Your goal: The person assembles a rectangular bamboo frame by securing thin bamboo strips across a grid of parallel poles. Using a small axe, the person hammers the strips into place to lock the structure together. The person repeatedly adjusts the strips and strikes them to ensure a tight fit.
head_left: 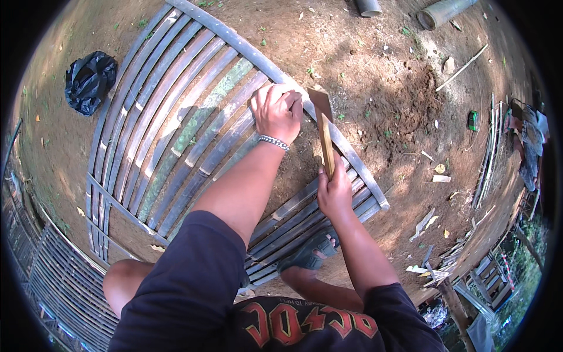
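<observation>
A bamboo slat panel [193, 126] lies on the ground before me, its slats running up to a long rail [252, 53] along the far right side. My left hand [275, 111] is closed at this rail, fingertips bent down against it; whatever they pinch is hidden. In my right hand [335, 190] is a wooden-handled tool [326, 144], fingers wrapped round the lower handle. Its flat brown head points away from me, over the rail and just right of my left hand. The exact kind of tool is unclear.
My sandalled foot [311, 252] rests at the near slats. A black plastic bag [91, 82] lies left of the panel. Thick bamboo pieces [446, 13] lie at the far right, near a small green object [472, 121] and thin sticks [488, 158]. Another slat panel [70, 287] lies lower left.
</observation>
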A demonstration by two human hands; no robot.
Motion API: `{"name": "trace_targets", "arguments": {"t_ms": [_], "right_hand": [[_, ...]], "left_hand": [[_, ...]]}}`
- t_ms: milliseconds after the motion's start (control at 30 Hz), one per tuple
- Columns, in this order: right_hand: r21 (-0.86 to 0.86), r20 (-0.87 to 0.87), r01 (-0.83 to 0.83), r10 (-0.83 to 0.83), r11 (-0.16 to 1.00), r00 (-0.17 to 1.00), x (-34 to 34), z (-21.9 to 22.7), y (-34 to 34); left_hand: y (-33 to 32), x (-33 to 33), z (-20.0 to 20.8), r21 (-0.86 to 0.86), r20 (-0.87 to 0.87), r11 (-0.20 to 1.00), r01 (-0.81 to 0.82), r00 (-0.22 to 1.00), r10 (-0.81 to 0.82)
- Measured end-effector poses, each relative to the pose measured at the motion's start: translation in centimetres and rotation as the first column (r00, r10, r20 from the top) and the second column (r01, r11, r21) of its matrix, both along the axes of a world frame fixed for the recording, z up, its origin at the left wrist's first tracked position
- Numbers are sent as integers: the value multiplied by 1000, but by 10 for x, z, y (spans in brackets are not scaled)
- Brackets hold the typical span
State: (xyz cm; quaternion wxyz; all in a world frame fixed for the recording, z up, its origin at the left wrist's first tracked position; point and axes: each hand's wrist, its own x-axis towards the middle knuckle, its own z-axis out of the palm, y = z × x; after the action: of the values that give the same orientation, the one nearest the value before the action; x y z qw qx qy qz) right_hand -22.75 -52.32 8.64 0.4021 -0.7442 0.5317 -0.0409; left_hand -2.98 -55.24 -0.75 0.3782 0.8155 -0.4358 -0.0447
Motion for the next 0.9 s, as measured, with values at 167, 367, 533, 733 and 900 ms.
{"name": "trace_targets", "arguments": {"t_ms": [167,367,533,733,900], "right_hand": [[-89,60,46,-41,995,997,10,12,0],[-51,-17,38,-39,998,999,4,2,6],[-39,21,104,-103,994,994,13,14,5],[5,-75,22,-22,1000,997,12,5,6],[17,26,85,-85,996,996,13,6,10]], "left_hand": [[-1,1,6,13,-13,1000,4,1000,-4],[-3,-2,8,27,-18,1000,0,1000,1],[-1,0,11,74,-19,997,15,1000,-14],[-1,0,12,88,-34,996,-3,999,6],[-1,0,7,62,0,998,4,1000,-4]]}}
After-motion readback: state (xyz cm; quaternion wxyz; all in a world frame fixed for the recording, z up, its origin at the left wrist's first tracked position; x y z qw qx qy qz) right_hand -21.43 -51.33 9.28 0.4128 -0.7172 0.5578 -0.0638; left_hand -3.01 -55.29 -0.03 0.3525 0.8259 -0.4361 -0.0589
